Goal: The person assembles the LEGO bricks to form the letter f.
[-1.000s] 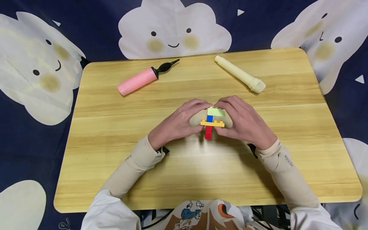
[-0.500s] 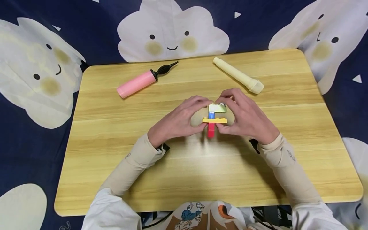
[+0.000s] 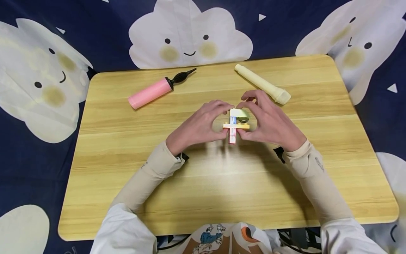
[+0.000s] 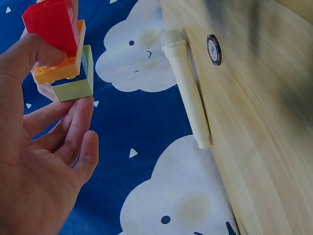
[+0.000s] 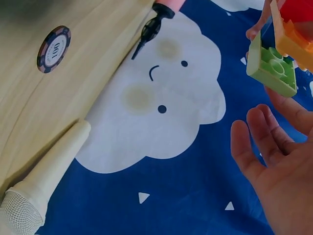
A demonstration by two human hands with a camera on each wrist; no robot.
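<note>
A small figure of toy building blocks is held up between both hands over the middle of the table. It has a red brick at the bottom, a yellow-orange plate across it, a blue brick above and a light green brick on top. The left hand pinches the figure, thumb at the plate and fingertips at the green brick. From the other side, the right hand grips it likewise, its other fingers raised loosely. In the right wrist view, the red brick is partly cut off.
On the wooden table lie a pink hand pump at the back left and a cream toy microphone at the back right. A poker chip lies on the tabletop beyond the hands. A dark blue cloud-print cloth surrounds the table.
Both hands have moved slightly away from the body with the block figure, keeping hold of it. Part of the chip now shows beneath the green brick.
</note>
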